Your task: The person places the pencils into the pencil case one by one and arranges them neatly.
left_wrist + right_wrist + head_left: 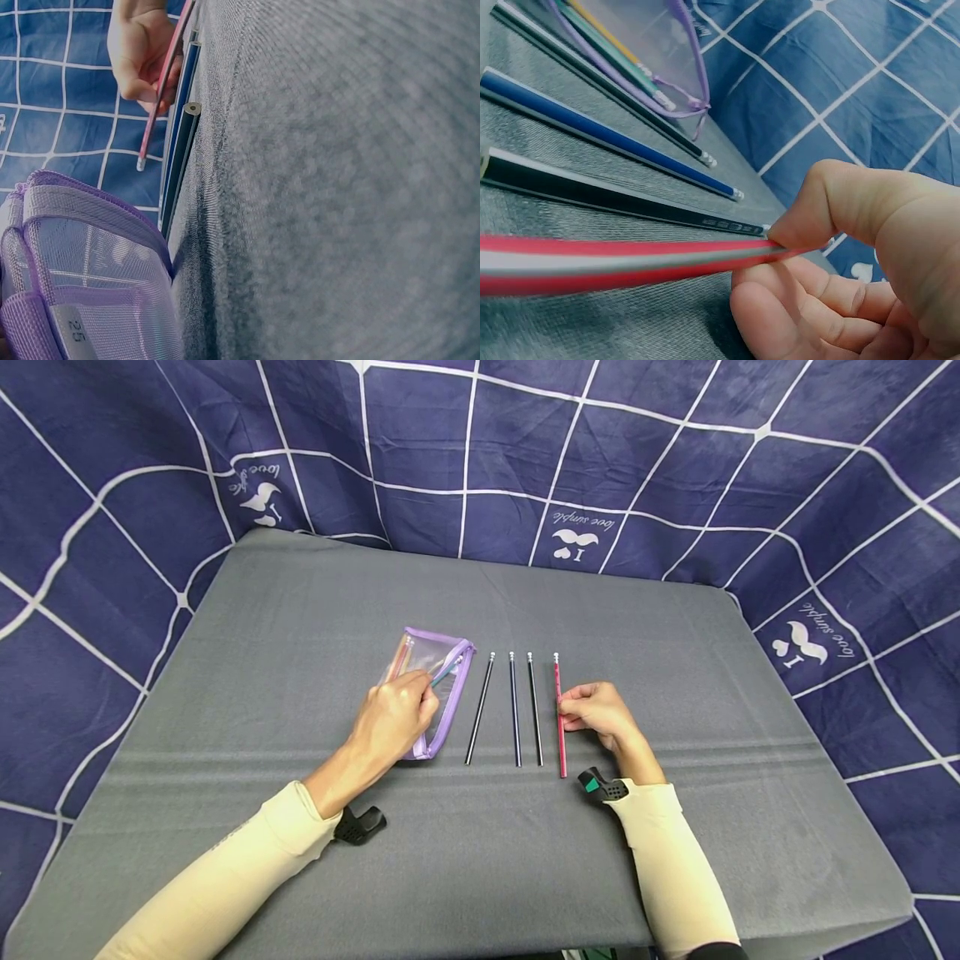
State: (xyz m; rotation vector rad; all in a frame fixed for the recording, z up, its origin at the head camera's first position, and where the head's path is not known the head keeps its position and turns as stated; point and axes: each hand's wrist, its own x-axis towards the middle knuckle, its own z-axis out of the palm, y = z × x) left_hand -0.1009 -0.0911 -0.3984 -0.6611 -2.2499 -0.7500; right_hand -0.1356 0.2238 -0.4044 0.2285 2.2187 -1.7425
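The curtain [420, 410] is coloured deep navy and crossed by a white grid, on which white lettering, moustaches and hearts are printed. The desk [300, 627] is covered in plain grey. Clear panels are bordered by purple on the pouch [456, 697], and dark characters are carried by its white label [73, 330]. Inside it, a teal pencil [615, 58] and a yellow-orange pencil [611, 36] are seen. Two black pencils [480, 708] are parted by a blue pencil [515, 710]; a pale grey-white stripe is shown along the red pencil [615, 262]. Cream is worn on both sleeves [232, 860]; the right black wrist device [600, 787] is marked with green.
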